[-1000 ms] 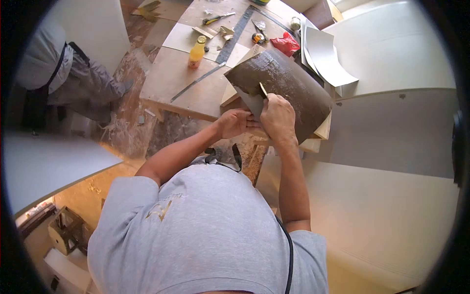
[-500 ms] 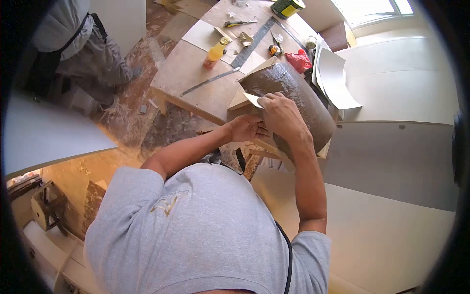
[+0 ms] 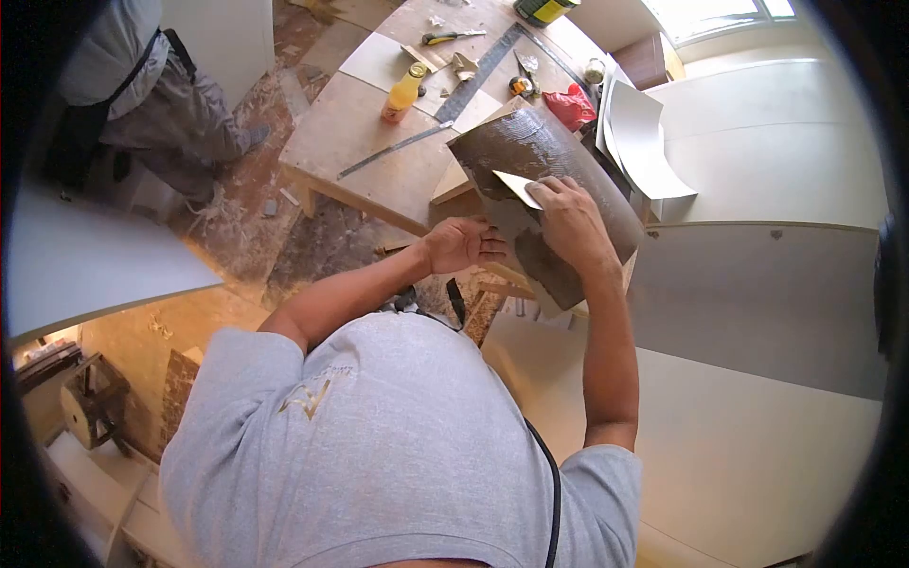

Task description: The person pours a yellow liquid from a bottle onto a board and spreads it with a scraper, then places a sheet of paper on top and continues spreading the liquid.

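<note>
My right hand (image 3: pixel 566 220) pinches a thin white flat spreader (image 3: pixel 518 187), which lies against a curved brown panel (image 3: pixel 573 142). A glossy wet film covers the panel's upper part, while its near side has duller, paler patches. Just left of the panel's near edge is my left hand (image 3: pixel 466 245), palm turned up and fingers apart, with nothing in it. The panel rests at the near end of a wooden worktable (image 3: pixel 331 133).
On the table are a yellow bottle (image 3: pixel 404 93), a metal square (image 3: pixel 483 71), a utility knife (image 3: pixel 453 37), a red bag (image 3: pixel 570 107) and a can (image 3: pixel 544 9). Curved white sheets (image 3: pixel 634 133) stand at right. Another person (image 3: pixel 161 104) stands at upper left.
My right hand has moved slightly right and down with the spreader, onto the panel's face. The panel's near side shows more now. My left hand has shifted slightly left.
</note>
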A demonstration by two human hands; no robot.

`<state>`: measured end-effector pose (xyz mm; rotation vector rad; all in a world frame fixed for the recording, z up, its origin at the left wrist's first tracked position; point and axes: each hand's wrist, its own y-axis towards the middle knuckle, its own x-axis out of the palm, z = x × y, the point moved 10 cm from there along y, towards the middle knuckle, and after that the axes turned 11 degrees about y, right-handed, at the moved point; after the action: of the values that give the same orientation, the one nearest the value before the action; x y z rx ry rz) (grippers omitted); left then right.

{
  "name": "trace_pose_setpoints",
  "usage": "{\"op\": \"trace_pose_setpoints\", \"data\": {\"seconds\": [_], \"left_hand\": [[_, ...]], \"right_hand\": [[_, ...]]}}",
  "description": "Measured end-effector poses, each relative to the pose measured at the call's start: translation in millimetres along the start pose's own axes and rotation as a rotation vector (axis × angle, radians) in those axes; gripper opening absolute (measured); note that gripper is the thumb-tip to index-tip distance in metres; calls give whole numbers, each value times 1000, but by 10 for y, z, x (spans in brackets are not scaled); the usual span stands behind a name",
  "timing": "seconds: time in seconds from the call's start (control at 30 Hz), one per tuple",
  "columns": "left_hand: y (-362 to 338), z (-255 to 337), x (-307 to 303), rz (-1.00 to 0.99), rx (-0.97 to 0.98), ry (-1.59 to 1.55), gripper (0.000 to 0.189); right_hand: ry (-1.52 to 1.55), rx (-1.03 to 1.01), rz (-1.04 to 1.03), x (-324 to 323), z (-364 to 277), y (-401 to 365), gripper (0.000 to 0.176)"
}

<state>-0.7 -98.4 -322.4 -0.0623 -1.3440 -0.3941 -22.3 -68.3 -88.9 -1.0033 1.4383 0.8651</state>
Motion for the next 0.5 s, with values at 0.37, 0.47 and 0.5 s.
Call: {"op": "trace_pose_setpoints", "data": {"seconds": [0.37, 0.47, 0.5], "left_hand": [[-58, 183, 120, -3, 16, -20, 50], [-44, 125, 9, -32, 24, -42, 53], [-43, 133, 40, -27, 21, -40, 53]], "right_hand": [[-29, -60, -30, 24, 267, -747, 35], [4, -56, 36, -10, 368, -582, 35], [27, -60, 35, -7, 374, -489, 35]]}}
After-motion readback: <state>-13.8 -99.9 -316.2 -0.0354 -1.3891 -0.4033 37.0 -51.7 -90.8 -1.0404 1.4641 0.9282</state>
